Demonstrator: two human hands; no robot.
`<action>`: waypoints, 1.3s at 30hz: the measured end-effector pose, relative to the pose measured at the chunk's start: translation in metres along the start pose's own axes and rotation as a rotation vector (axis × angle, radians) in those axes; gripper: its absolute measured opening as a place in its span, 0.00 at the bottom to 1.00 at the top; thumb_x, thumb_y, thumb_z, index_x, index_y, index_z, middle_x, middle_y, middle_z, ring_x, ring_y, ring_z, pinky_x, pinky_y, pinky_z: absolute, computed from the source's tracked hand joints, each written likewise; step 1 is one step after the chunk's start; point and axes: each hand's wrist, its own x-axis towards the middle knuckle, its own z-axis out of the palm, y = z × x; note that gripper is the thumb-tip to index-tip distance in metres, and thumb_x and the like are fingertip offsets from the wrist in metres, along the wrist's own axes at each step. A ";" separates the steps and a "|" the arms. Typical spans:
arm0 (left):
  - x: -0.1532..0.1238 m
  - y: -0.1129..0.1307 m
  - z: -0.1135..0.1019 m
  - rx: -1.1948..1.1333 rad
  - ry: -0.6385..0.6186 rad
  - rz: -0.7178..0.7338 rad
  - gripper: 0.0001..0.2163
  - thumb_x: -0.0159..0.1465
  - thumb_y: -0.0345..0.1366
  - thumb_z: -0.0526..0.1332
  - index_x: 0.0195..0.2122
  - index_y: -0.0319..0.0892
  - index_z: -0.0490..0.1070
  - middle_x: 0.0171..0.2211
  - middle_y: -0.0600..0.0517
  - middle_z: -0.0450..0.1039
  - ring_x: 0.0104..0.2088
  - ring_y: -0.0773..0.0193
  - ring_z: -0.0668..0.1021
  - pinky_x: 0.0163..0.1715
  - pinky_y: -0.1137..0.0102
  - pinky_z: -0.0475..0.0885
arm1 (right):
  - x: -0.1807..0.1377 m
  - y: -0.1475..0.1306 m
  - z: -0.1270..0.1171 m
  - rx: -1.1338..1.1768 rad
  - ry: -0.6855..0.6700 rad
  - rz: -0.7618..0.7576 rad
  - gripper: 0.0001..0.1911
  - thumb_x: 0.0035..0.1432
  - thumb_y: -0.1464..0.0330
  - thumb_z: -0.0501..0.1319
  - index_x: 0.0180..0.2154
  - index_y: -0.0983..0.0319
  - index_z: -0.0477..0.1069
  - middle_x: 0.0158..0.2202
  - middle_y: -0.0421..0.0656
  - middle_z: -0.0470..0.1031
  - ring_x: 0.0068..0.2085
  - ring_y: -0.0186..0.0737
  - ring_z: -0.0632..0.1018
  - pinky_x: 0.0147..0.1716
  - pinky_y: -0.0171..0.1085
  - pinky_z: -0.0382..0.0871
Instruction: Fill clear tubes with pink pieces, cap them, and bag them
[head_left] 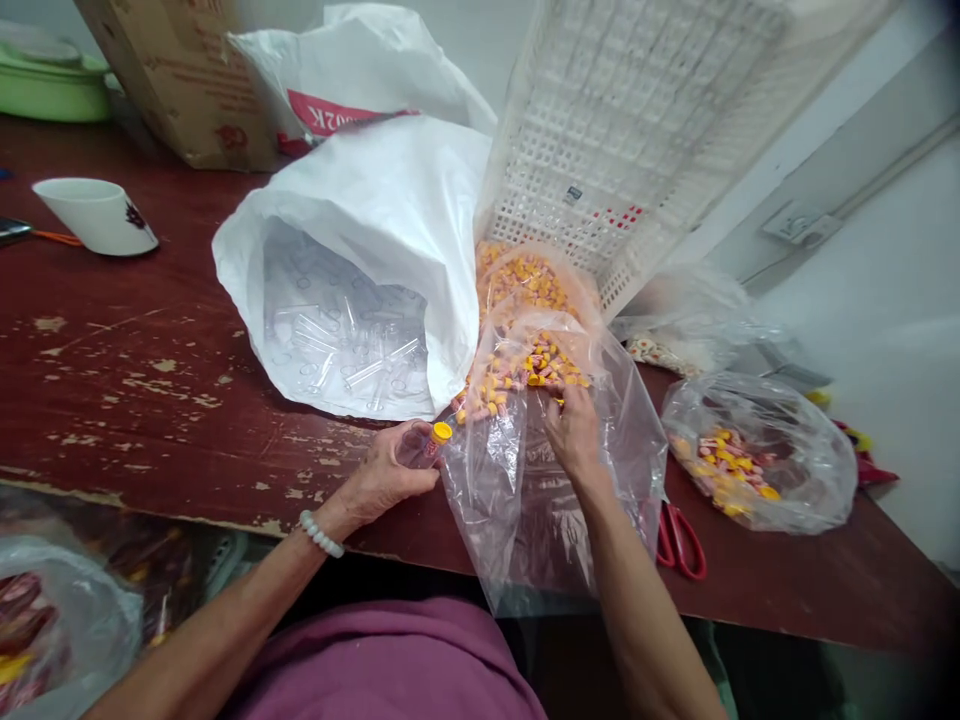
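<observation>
My left hand (390, 468) is closed around a clear plastic tube (416, 447) whose yellow cap (442, 432) faces up and right; something pinkish shows just under the cap. My right hand (574, 430) reaches into the mouth of a clear plastic bag (517, 470), its fingers pinched at the pile of small yellow-and-pink capped pieces (546, 357). A bit of yellow shows between thumb and fingers. Left of that bag, a white sack (375, 180) lies with its mouth towards me, and many clear empty tubes (360, 345) are inside.
A white plastic crate (600, 130) stands tilted behind the bag. To the right are red-handled scissors (681, 543) and another bag of yellow-and-pink pieces (757, 455). A white cup (94, 215), a carton (184, 80) and a green basin (52, 88) are at the left.
</observation>
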 end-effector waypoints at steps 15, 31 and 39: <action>0.002 -0.007 0.009 0.055 -0.107 0.081 0.13 0.47 0.24 0.63 0.35 0.38 0.69 0.30 0.54 0.70 0.28 0.70 0.70 0.30 0.76 0.65 | -0.006 -0.044 -0.017 0.745 -0.122 0.165 0.18 0.55 0.56 0.59 0.41 0.62 0.68 0.32 0.42 0.75 0.31 0.36 0.76 0.32 0.36 0.70; -0.005 -0.001 0.011 0.119 -0.194 0.145 0.14 0.49 0.26 0.63 0.38 0.36 0.68 0.31 0.55 0.67 0.29 0.70 0.66 0.28 0.76 0.62 | -0.069 -0.098 -0.021 0.577 -0.115 -0.345 0.07 0.59 0.65 0.57 0.39 0.58 0.72 0.58 0.45 0.62 0.59 0.45 0.63 0.58 0.49 0.56; -0.005 -0.006 0.004 0.231 -0.158 0.108 0.08 0.48 0.28 0.62 0.30 0.37 0.66 0.26 0.56 0.64 0.27 0.70 0.65 0.26 0.76 0.62 | -0.069 -0.081 -0.022 0.537 -0.219 -0.419 0.12 0.61 0.63 0.54 0.43 0.56 0.72 0.61 0.44 0.57 0.59 0.44 0.63 0.56 0.47 0.59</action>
